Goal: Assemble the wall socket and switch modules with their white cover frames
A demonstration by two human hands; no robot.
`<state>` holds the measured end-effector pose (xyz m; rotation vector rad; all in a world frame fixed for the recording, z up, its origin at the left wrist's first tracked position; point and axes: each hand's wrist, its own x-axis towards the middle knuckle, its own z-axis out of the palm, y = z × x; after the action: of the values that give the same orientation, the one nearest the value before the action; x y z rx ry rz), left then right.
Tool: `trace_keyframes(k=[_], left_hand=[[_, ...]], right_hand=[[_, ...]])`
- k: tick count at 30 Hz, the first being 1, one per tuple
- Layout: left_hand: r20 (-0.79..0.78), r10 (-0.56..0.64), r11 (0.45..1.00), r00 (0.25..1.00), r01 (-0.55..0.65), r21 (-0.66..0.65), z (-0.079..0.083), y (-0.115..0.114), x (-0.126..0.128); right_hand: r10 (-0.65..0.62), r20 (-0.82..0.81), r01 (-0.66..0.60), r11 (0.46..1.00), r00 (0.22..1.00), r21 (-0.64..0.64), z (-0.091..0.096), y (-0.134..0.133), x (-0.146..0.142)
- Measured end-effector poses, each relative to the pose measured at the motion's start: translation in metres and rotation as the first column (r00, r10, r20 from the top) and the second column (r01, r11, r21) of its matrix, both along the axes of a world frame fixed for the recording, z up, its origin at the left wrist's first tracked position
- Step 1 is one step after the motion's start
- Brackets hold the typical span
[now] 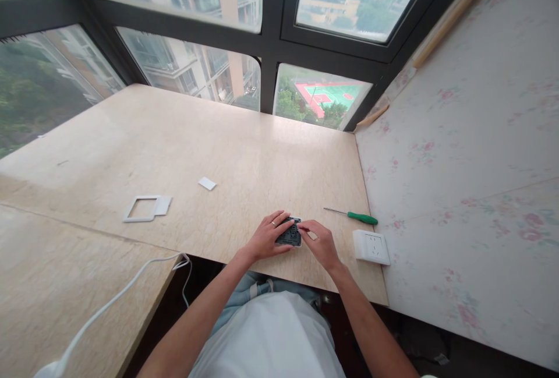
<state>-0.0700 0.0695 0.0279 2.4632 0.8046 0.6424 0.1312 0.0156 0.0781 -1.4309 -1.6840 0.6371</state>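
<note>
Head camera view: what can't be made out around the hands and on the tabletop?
- The dark module: the left hand and right hand cover its sides; its inner parts are too small to tell, head view.
- The white cable: cut off by the bottom-left edge, its end blurred there.
- The green-handled screwdriver: tip type too small to read.
- The small white piece: too small to identify.

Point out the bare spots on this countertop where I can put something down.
Widest: the far half of the countertop, between the windows and the small white piece. Also the stretch between the white frame and the left hand. Crowded: the near right corner, with dark module, right hand, screwdriver and socket.
</note>
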Motion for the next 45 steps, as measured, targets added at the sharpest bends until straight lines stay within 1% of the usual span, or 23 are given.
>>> trace_keyframes(k=[6, 13, 22, 31, 34, 38, 45], left_hand=[[0.003, -0.004, 1.000, 1.000, 0.004, 0.000, -0.004, 0.001, 0.000], [0.013, 0.002, 1.000, 1.000, -0.001, -0.024, -0.007, 0.002, 0.000], [0.044, 0.004, 1.000, 0.999, -0.004, -0.001, -0.006, 0.001, 0.001], [0.049, 0.016, 1.000, 0.999, -0.017, 0.010, -0.007, 0.000, 0.001], [0.050, 0.016, 1.000, 0.999, -0.016, 0.007, -0.007, 0.000, 0.001], [0.045, 0.012, 1.000, 0.999, -0.012, 0.011, -0.008, 0.000, 0.001], [0.026, 0.012, 1.000, 1.000, -0.013, 0.021, -0.007, 0.000, 0.000]], right_hand=[[0.022, 0.072, -0.022, 1.000, 0.997, 0.010, -0.004, -0.001, 0.001], [0.065, 0.163, -0.068, 0.998, 0.985, 0.009, -0.005, 0.000, 0.003], [0.019, 0.196, -0.024, 0.999, 0.980, 0.022, -0.009, -0.007, 0.011], [0.043, 0.237, -0.052, 0.998, 0.971, 0.031, -0.015, -0.012, 0.010], [0.052, 0.236, -0.064, 0.997, 0.970, 0.042, -0.017, -0.012, 0.012], [0.033, 0.198, -0.043, 0.998, 0.980, 0.048, -0.015, -0.009, 0.011], [-0.006, 0.154, 0.006, 1.000, 0.988, 0.001, -0.010, -0.006, 0.005]])
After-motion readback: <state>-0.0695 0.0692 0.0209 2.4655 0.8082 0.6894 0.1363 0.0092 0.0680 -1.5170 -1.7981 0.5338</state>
